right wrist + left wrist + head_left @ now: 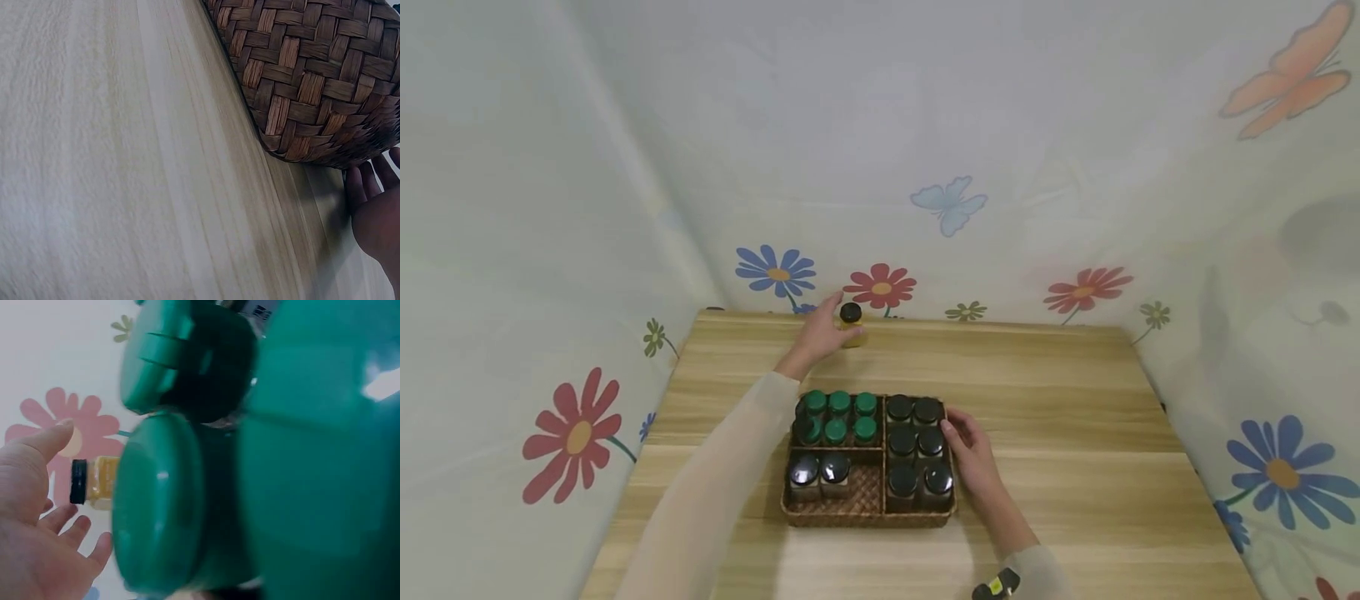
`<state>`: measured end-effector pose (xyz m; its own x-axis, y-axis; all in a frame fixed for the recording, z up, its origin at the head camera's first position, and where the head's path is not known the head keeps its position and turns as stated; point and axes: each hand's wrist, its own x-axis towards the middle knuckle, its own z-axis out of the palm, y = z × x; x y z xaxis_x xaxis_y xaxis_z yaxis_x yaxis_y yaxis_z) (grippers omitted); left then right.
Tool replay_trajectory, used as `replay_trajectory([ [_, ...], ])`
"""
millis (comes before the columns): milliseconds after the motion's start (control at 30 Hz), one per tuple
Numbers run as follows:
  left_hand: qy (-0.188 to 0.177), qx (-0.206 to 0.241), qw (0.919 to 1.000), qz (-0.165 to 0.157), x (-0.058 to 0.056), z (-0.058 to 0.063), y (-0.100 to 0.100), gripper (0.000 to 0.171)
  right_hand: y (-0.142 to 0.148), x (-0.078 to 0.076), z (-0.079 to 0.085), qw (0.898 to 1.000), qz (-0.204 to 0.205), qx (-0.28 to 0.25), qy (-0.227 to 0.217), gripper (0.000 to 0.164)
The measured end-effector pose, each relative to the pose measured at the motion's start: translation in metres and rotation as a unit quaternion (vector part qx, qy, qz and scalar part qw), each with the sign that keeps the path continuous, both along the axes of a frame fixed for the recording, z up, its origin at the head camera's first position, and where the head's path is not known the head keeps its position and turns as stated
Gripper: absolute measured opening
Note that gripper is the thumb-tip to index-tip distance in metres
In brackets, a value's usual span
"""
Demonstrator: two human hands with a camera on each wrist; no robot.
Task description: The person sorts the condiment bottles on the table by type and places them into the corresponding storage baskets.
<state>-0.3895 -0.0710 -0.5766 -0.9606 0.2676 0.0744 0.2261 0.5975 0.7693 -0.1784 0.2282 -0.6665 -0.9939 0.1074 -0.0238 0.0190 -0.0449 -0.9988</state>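
Observation:
At the back edge of the table, a small yellow jar with a black lid [851,314] stands upright. My left hand [820,335] reaches round it with thumb and fingers spread apart; the left wrist view shows the jar [100,481] beyond the spread fingers. My right hand [973,454] rests against the right side of a brown woven basket [868,520], and in the right wrist view its extended fingers [370,181] meet the basket's lower corner. Several green-lidded jars [839,402] fill the basket's back left compartment.
Several black-lidded jars [902,442] fill the basket's right compartment. Two more black-lidded jars [820,472] stand in the front left one, beside bare woven floor. The wood-grain table [1060,433] is bounded by a flower-printed cloth wall [1015,250] behind and at both sides.

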Motion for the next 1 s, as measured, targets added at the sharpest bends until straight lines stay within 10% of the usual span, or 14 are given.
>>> replay_trajectory([
  [567,-0.015,-0.017,0.9997,0.012,0.005,-0.002,0.004,0.048,0.002,-0.002,0.002,1.000,0.007,0.012,-0.006,0.041],
  [1000,-0.020,-0.168,0.9841,-0.054,0.010,0.006,0.011,0.071,0.002,0.000,0.005,1.000,0.006,0.029,-0.008,0.043],
])
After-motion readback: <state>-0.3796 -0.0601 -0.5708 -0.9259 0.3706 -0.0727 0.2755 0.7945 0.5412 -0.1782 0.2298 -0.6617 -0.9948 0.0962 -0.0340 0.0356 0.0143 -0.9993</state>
